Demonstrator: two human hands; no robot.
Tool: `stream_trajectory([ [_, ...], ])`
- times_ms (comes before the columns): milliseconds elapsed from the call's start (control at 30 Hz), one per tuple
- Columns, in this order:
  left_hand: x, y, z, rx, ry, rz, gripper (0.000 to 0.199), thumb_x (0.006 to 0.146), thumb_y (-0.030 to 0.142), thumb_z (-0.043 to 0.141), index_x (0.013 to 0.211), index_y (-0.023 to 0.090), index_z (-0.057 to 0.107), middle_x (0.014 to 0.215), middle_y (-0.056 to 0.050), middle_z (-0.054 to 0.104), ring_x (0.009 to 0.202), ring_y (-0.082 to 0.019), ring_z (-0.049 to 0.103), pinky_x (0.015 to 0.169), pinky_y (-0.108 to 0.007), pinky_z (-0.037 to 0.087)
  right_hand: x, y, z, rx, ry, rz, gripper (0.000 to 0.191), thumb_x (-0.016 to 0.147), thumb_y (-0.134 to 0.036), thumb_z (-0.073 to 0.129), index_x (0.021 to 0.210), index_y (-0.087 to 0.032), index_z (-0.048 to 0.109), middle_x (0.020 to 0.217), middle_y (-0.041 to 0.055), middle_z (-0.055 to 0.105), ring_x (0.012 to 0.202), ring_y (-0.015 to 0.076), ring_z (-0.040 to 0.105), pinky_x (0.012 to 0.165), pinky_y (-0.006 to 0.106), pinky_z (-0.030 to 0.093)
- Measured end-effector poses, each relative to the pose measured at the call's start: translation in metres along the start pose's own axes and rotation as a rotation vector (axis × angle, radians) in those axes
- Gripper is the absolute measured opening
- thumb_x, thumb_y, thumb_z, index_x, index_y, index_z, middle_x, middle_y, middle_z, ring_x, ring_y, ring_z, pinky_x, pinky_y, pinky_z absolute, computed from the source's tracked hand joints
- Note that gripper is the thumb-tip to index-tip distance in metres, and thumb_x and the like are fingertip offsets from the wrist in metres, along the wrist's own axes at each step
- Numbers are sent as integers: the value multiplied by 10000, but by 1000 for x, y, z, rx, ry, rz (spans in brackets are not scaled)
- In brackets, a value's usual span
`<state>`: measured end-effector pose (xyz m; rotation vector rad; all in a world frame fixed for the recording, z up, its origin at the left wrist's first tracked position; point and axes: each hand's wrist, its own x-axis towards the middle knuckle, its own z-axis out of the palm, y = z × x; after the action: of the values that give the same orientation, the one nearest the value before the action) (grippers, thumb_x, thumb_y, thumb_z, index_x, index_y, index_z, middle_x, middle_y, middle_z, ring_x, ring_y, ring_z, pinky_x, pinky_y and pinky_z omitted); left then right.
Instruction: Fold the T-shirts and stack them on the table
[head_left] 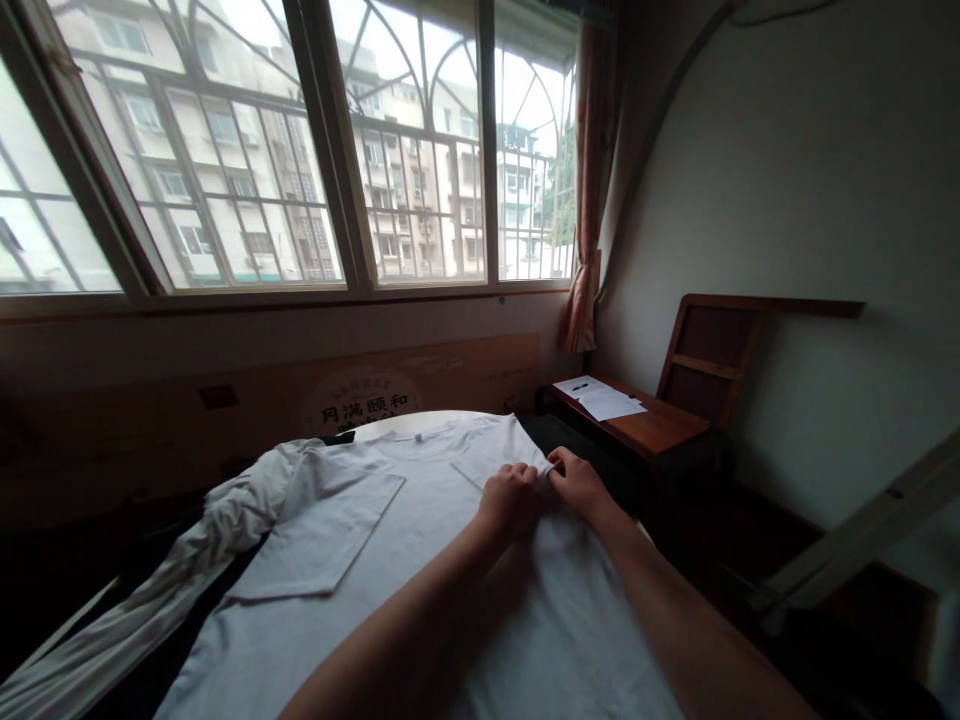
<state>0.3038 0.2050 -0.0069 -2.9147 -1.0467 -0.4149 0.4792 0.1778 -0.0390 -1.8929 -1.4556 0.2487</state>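
A white T-shirt [420,560] lies spread out on a table, its collar toward the window. Its left sleeve is folded inward flat over the body. On the right side, both hands grip the fabric of the other sleeve. My left hand [514,495] is closed on the cloth, knuckles up. Close beside it, my right hand [577,482] pinches the sleeve's outer edge between thumb and fingers. The shirt's lower right part is partly hidden under my forearms.
Crumpled white cloth [247,500] lies along the table's left side over dark fabric. A wooden side table [675,432] with papers [607,400] and a pen stands at right. Barred windows [420,200] and a tied curtain [581,310] are ahead.
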Motion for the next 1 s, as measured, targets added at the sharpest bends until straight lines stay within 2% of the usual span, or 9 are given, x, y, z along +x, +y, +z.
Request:
stream_trajectory([
  [233, 4, -5, -2, 15, -70, -131, 252, 924, 145, 444, 1065, 142, 653, 1021, -141, 723, 943, -262, 705, 775, -337, 533, -2, -4, -5, -13, 19, 67, 222, 777, -127, 587, 966, -234, 634, 881, -7, 706, 792, 144, 642, 670, 215, 373],
  [367, 3, -1, 0, 14, -80, -130, 252, 907, 165, 474, 1045, 142, 684, 997, -145, 727, 955, -269, 703, 783, -335, 528, -4, -4, -8, -68, 39, 148, 163, 796, -173, 589, 936, -239, 639, 851, -7, 688, 756, 139, 614, 636, 222, 339],
  [467, 0, 4, 1, 15, -72, -116, 266, 897, 204, 491, 1001, 113, 718, 984, -171, 723, 942, -286, 699, 782, -355, 532, -4, -1, -9, -115, 59, 137, 212, 772, -130, 582, 952, -228, 637, 884, 2, 665, 769, 133, 599, 647, 218, 348],
  [600, -3, 6, -1, 1, -17, -123, 466, 981, 395, 388, 922, 99, 743, 959, -186, 720, 907, -300, 690, 780, -393, 537, -3, 5, -14, -143, 105, 115, 300, 727, -37, 531, 938, -214, 649, 921, 23, 642, 823, 146, 601, 716, 228, 404],
  [667, -2, 2, -2, -22, 20, -111, 532, 1019, 398, 291, 933, 124, 738, 974, -156, 720, 937, -272, 682, 828, -380, 530, -3, 6, -18, -137, 137, 111, 303, 731, -29, 504, 915, -212, 660, 938, 40, 647, 864, 169, 612, 767, 253, 437],
  [733, 0, -3, 0, -56, 50, -79, 513, 1038, 321, 231, 1032, 156, 716, 1070, -117, 710, 1022, -226, 661, 913, -345, 508, -3, 4, -21, -110, 198, 76, 323, 738, -36, 493, 938, -215, 672, 993, 61, 661, 939, 199, 621, 847, 287, 466],
  [800, 2, -9, 5, -88, 57, -28, 411, 1025, 278, 296, 1184, 191, 665, 1228, -86, 667, 1145, -202, 613, 1019, -333, 461, -4, -1, -21, -62, 271, -3, 375, 735, -33, 476, 990, -215, 680, 1062, 76, 673, 1022, 219, 618, 947, 322, 473],
  [900, 1, -14, 15, -118, 23, 54, 358, 975, 292, 448, 1291, 238, 606, 1357, -72, 600, 1293, -244, 524, 1140, -432, 372, -2, -14, -21, 14, 359, -153, 442, 733, -26, 430, 1058, -188, 683, 1134, 95, 682, 1128, 229, 599, 1072, 359, 438],
  [1000, -1, -16, 22, -134, -4, 102, 390, 965, 339, 477, 1331, 247, 575, 1421, -97, 550, 1376, -304, 446, 1163, -558, 316, 14, -34, -22, 46, 379, -255, 481, 772, -44, 401, 1155, -154, 670, 1217, 103, 672, 1206, 216, 576, 1126, 349, 407],
])
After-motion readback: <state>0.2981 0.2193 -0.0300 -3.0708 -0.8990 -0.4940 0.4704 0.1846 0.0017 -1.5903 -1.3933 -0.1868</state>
